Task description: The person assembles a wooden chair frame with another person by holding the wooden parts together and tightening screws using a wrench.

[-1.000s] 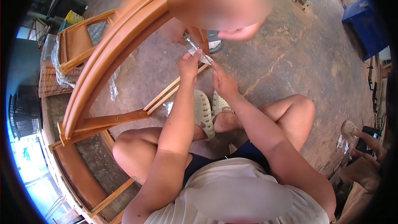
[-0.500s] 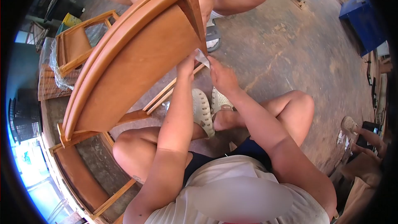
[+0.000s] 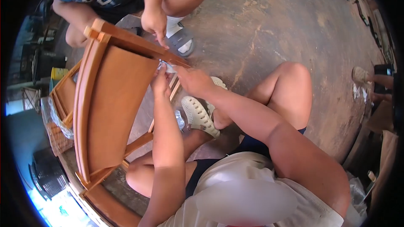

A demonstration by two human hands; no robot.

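A brown wooden chair frame (image 3: 107,105) with a curved rail and a smooth brown panel stands tilted on my left. My left hand (image 3: 160,85) is closed at the panel's right corner, pinching a small crumpled whitish piece (image 3: 170,68) that looks like thin plastic or paper. Close beside it, my right hand (image 3: 194,83) is also closed on this piece, near the end of the frame's upper wooden bar (image 3: 130,42). My fingertips are partly hidden. Another person's hand (image 3: 155,24) reaches down with a finger close to that bar.
The other person squats across from me, a sandalled foot (image 3: 182,42) near the bar. A second chair frame (image 3: 65,94), partly in clear plastic, stands at the left. My clogs (image 3: 200,115) rest on the concrete floor (image 3: 248,29). Another person's leg shows far right.
My view has shifted, showing more of the person opposite. That person's hand now points down beside the bar. Both my hands stay on the whitish piece at the frame's corner.
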